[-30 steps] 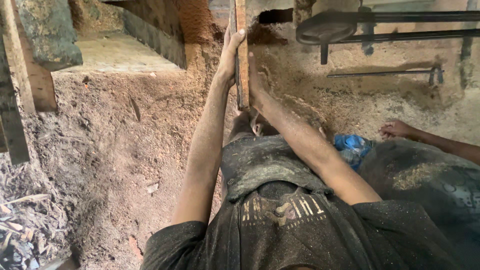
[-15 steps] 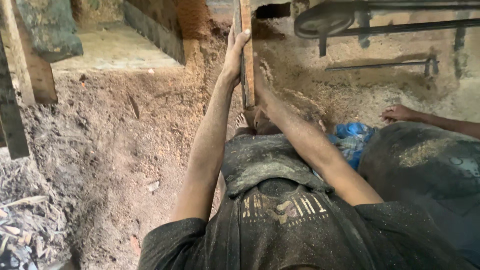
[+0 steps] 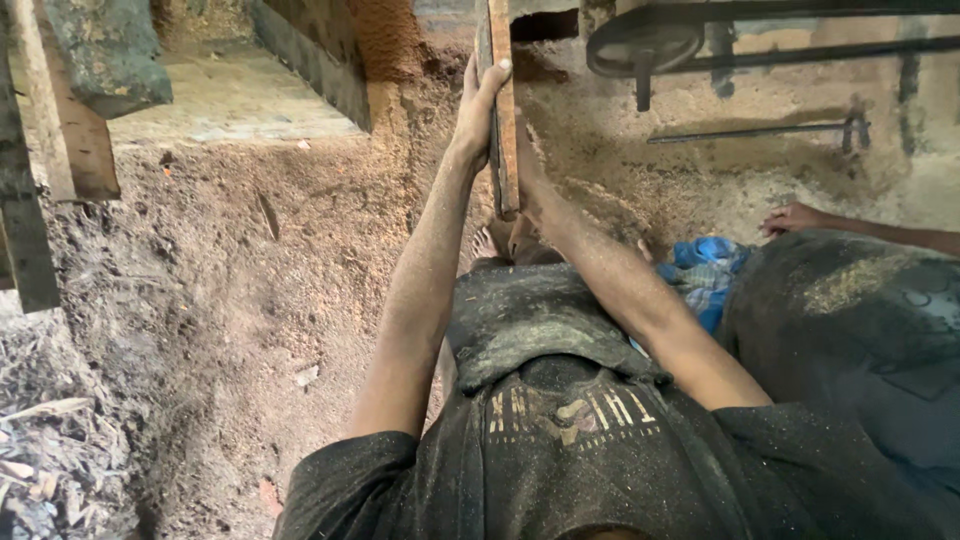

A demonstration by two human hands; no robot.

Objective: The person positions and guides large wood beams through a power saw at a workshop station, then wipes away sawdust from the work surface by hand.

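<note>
Both arms are stretched out ahead with the wooden plank [image 3: 503,110] sandwiched edge-on between them. The left hand [image 3: 480,105] is flat against its left face, fingers curling up toward the top edge, so it's closed on the plank. The right hand [image 3: 522,185] is mostly hidden behind the wood; only the wrist and forearm show, pressed against the other side, so I can't really tell how its fingers sit. For doing this well, I'd say even pressure from both palms matters, and keeping the board straight up on its narrow edge so it doesn't twist or slip, since everything is dusty. The plank itself is a thin, reddish-brown strip, worn and coated in sawdust, standing nearly upright out past the person's knees and above the sawdust-covered ground [image 3: 230,300]. Off to the right there's a blue cloth [image 3: 705,265], another person's hand [image 3: 795,217] resting near a dark rounded mass, and some metal rods [image 3: 760,130] further back.
</note>
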